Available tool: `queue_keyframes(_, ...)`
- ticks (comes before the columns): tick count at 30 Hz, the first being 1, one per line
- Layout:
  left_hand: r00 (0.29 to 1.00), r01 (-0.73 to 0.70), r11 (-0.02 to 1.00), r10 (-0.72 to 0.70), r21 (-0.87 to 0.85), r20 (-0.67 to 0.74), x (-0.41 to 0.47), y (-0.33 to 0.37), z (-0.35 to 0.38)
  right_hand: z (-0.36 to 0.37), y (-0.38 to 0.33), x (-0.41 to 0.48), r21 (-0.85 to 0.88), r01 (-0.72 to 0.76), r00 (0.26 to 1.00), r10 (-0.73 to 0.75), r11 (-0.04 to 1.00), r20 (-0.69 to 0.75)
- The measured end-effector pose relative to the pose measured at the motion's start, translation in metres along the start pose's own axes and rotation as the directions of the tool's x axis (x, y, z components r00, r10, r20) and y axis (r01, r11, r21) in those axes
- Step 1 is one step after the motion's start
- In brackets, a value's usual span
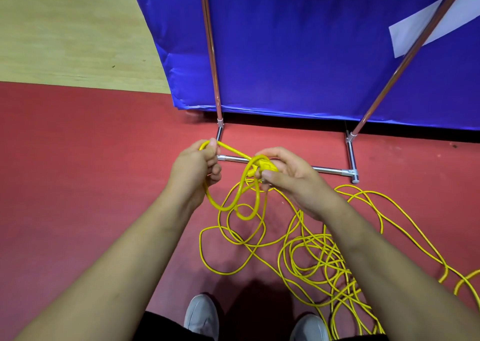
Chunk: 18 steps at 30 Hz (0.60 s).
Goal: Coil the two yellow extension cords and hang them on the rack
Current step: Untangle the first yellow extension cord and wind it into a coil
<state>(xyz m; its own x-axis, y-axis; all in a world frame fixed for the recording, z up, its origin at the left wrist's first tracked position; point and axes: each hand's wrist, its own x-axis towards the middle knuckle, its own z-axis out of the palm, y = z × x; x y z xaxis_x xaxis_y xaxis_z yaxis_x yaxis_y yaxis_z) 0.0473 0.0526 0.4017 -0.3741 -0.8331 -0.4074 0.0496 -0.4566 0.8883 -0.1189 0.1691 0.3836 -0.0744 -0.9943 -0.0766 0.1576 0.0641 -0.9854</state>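
Yellow extension cord (315,256) lies in a loose tangle on the red floor in front of me and to my right. My left hand (196,168) grips a stretch of the cord near its end, fingers curled round it. My right hand (291,177) holds the yellow plug (267,166) together with a small loop of cord (244,200) that hangs between the hands. The chrome rack (330,170) stands just beyond my hands, its base bar on the floor and two uprights rising in front of a blue panel. I cannot tell the two cords apart in the tangle.
A blue fabric-covered panel (298,50) stands behind the rack, with a white patch at upper right. Light wooden flooring (70,34) begins at far left. My two grey shoes (202,314) show at the bottom edge, close to the cord tangle.
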Motion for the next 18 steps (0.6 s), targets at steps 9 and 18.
queue_keyframes(9,0.980,-0.189,0.474,0.140,0.860,0.138,0.001,0.013,-0.030,-0.005,-0.002,0.000,-0.198,-0.018,0.974,-0.027,0.980,-0.224)
queue_keyframes(18,0.651,-0.733,0.044,0.336,0.679,0.681,0.008,-0.002,-0.020,0.003,-0.010,-0.002,-0.295,-0.025,0.979,-0.036,0.955,-0.200)
